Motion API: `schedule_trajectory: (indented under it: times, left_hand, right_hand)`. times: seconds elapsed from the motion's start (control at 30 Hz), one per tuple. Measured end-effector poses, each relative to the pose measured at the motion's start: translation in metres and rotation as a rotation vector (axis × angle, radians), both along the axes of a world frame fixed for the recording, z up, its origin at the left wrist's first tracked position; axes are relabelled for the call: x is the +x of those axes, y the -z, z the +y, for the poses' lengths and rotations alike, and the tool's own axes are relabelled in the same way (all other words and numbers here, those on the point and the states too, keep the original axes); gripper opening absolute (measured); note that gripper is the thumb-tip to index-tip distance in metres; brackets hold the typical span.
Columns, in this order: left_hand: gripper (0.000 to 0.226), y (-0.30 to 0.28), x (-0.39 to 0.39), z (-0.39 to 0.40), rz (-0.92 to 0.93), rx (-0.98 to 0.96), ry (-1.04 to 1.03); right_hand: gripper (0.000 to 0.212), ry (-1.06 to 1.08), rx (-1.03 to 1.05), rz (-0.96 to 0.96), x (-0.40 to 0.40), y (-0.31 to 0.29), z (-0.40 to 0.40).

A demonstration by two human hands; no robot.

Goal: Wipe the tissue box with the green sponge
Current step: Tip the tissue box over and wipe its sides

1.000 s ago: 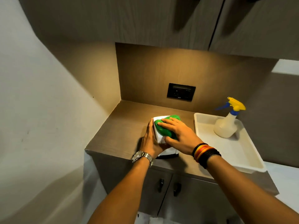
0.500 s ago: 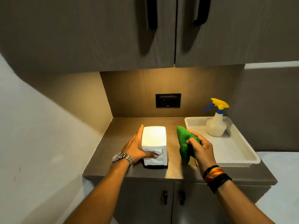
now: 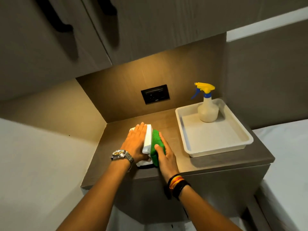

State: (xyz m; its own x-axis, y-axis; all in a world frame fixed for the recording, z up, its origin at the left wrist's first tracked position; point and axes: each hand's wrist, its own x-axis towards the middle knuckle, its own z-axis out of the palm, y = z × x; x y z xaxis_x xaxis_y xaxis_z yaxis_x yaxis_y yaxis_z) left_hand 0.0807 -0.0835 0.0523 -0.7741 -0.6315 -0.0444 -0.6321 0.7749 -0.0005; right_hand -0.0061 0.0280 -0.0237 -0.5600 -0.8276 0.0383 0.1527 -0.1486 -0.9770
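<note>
A white tissue box [image 3: 148,139] stands on the brown counter [image 3: 171,124] near its front edge. My left hand [image 3: 135,144] lies flat on the box's top and left side, fingers stretched out, holding it steady. The green sponge [image 3: 156,147] is pressed against the box's right side. My right hand [image 3: 165,155] holds the sponge there, with the thumb on its upper face and fingers behind it. Most of the box's top is hidden under my left hand.
A white tray [image 3: 240,144] sits on the right part of the counter, holding a spray bottle [image 3: 207,110] with a yellow and blue head. A black wall socket [image 3: 155,94] is in the back panel. Cupboard doors with black handles [image 3: 61,22] hang overhead.
My right hand brought the sponge from beside the box onto the box's right side. My left hand shifted from the box's left side to lie over its top. The head view tilted.
</note>
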Motion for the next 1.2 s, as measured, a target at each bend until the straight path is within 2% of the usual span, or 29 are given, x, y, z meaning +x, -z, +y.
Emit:
schedule_trajectory:
  times: [0.1, 0.37, 0.43, 0.63, 0.87, 0.93, 1.07, 1.2]
  left_hand:
    - [0.139, 0.001, -0.001, 0.002, 0.017, -0.015, 0.0]
    - [0.139, 0.006, -0.002, -0.004, 0.042, -0.003, -0.031]
    - [0.139, 0.008, -0.003, -0.006, 0.046, 0.002, -0.033]
    - [0.138, 0.007, -0.002, -0.007, 0.049, -0.002, -0.01]
    - [0.142, 0.009, -0.003, -0.007, 0.036, 0.0, -0.033]
    - [0.142, 0.009, -0.003, -0.008, 0.044, 0.003, -0.035]
    - [0.14, 0.011, -0.001, -0.009, 0.058, 0.0, -0.031]
    - [0.139, 0.013, -0.002, -0.01, 0.064, -0.004, -0.032]
  right_hand:
    - [0.064, -0.057, -0.006, 0.016, -0.002, 0.01, -0.003]
    - [0.052, 0.005, 0.102, -0.143, -0.03, -0.001, -0.057]
    - [0.051, 0.0, 0.066, -0.148, -0.033, -0.007, -0.062]
    - [0.057, -0.013, -0.082, -0.02, -0.003, 0.011, -0.023]
    - [0.059, -0.084, -0.005, -0.049, -0.035, 0.001, -0.05]
    - [0.06, -0.074, 0.0, 0.024, -0.026, 0.004, -0.049]
    - [0.064, -0.024, 0.141, 0.298, 0.0, 0.029, -0.029]
    - [0.063, -0.071, 0.111, 0.188, -0.011, 0.023, -0.038]
